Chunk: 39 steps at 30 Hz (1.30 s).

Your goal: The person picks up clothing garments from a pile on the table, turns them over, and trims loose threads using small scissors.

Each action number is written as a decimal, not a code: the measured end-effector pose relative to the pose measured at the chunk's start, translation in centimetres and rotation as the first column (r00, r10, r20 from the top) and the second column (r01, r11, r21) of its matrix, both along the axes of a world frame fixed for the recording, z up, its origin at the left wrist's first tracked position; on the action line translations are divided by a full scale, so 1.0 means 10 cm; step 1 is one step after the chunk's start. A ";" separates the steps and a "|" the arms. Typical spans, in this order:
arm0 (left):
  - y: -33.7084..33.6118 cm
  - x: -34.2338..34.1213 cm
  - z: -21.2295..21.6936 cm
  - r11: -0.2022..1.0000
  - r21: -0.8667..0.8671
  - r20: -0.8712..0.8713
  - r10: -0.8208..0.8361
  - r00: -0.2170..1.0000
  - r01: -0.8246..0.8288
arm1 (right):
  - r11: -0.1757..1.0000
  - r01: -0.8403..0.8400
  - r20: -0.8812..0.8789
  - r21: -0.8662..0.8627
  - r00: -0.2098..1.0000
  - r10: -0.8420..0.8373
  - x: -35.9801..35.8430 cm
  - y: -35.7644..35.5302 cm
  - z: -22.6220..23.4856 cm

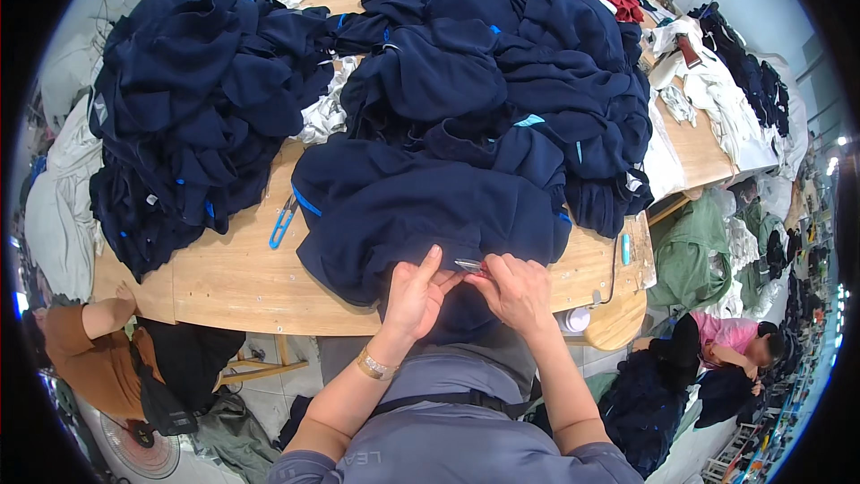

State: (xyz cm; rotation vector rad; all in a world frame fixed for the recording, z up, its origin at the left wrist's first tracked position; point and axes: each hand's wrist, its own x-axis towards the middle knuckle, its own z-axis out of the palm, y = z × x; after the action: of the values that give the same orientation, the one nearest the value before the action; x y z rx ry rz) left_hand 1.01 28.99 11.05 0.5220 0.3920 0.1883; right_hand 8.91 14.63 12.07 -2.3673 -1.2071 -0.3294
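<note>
Head view: from where I stand, a navy garment [385,206] lies at the near edge of the bench [233,278], part draping over. The right hand [518,291] grips small metal snips [468,264]; the left hand [414,296] is at the garment, thumb up, whether pinching I can't tell. It looks soft and floppy, probably best held by a fold beside the snips.
</note>
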 end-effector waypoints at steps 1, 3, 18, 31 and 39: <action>0.00 0.00 -0.02 1.000 0.010 0.006 0.004 1.000 -0.004 | 1.000 -0.007 0.009 -0.011 1.000 0.007 0.00 0.00 0.00; 0.00 0.00 -0.03 1.000 0.019 0.013 0.008 1.000 -0.008 | 1.000 -0.013 0.018 -0.023 1.000 0.013 0.00 0.00 -0.01; 0.03 0.01 -0.02 0.997 -0.077 -0.030 0.013 0.999 -0.015 | 1.000 -0.006 0.028 -0.024 1.000 0.006 -0.01 -0.02 -0.02; 0.01 0.01 0.02 0.998 -0.066 -0.003 -0.006 1.000 0.006 | 0.999 -0.022 0.000 -0.027 1.000 0.022 0.00 -0.01 -0.02; 0.02 0.04 0.05 0.994 -0.105 -0.004 0.017 1.000 -0.017 | 0.894 0.214 -0.499 0.394 0.866 0.013 -0.12 0.07 0.03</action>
State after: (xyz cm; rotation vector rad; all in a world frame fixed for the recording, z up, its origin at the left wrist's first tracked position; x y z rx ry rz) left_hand 1.42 29.23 11.51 0.4155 0.4067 0.1821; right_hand 7.69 15.35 12.39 -1.9497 -0.6762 -0.0133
